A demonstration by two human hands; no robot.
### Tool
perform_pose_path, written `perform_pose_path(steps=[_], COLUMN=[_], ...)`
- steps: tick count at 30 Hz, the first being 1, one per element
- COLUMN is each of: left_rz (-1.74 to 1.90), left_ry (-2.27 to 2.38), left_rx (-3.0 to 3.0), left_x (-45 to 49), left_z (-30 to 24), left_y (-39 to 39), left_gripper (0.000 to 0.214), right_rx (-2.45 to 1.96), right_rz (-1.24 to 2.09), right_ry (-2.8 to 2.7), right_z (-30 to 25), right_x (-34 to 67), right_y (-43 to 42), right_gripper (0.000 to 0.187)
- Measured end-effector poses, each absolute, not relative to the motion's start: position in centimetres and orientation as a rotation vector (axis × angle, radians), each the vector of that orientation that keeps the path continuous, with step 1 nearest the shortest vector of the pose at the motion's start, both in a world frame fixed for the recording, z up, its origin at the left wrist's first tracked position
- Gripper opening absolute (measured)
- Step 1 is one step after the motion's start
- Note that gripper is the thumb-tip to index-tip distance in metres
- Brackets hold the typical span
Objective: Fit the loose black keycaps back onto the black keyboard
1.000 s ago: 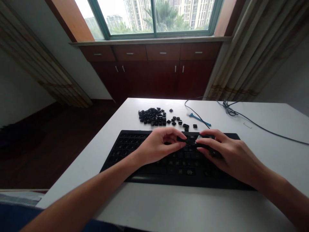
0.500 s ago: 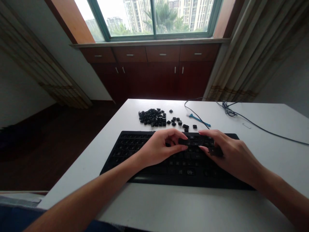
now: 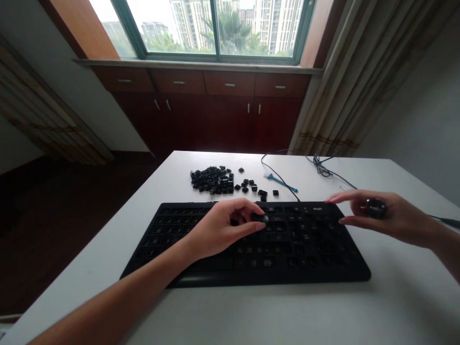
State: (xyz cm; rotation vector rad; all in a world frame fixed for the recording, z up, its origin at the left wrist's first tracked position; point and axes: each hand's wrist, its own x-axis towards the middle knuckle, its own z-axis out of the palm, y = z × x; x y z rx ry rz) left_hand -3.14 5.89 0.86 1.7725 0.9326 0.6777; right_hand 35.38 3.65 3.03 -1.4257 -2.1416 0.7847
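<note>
A black keyboard (image 3: 316, 263) lies on the table under my left hand, its left side showing key sockets without caps. My left hand (image 3: 226, 225) is over its middle, thumb and forefinger pinching a black keycap (image 3: 259, 218) close above the keys. Off the keyboard's upper right corner, my right hand (image 3: 383, 211) is raised with thumb and forefinger apart. Its other fingers curl around a small dark shiny piece (image 3: 375, 208) against the palm; its exact kind is unclear. Behind the keyboard sits a pile of loose black keycaps (image 3: 212, 180).
Several single keycaps (image 3: 254, 188) are scattered right of the pile. A blue tool (image 3: 283, 183) lies beside the thin black cable (image 3: 275, 168), which is bundled farther right. The white table (image 3: 273, 311) ends at a left edge. Wooden cabinets (image 3: 212, 120) stand beyond it under a window.
My right hand has moved right, away from the left hand and off the keys, carrying the dark piece. The left hand keeps its pinch. The whole view has shifted slightly to the right.
</note>
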Motion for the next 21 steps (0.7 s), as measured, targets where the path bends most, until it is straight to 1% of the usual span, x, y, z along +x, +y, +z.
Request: perform_pose_path(steps=[4,6,10,21], left_rz=[0.658,0.648,0.643,0.588], left_ry=[0.953,0.956,0.983,1.036], left_rx=[1.793,1.794,1.786,1.825], left_x=[-3.2,-3.2,-3.4,-3.8], left_z=[0.9,0.9,0.7,0.7], left_y=[5.9,6.0,6.3,6.4], left_gripper=[0.028,0.029,0.030,0.031], right_rx=[-1.421,-1.405,-1.327,-1.231], right_rz=[0.832,0.855,0.884,0.671], right_ry=[-2.106,-2.147,-2.246,-2.373], right_z=[2.2,2.0,1.9,1.6], right_x=[36.7,36.7,36.3,36.8], right_y=[2.1,1.6,1.7,1.8], right_gripper=[0.021,0.016,0.014,0.021])
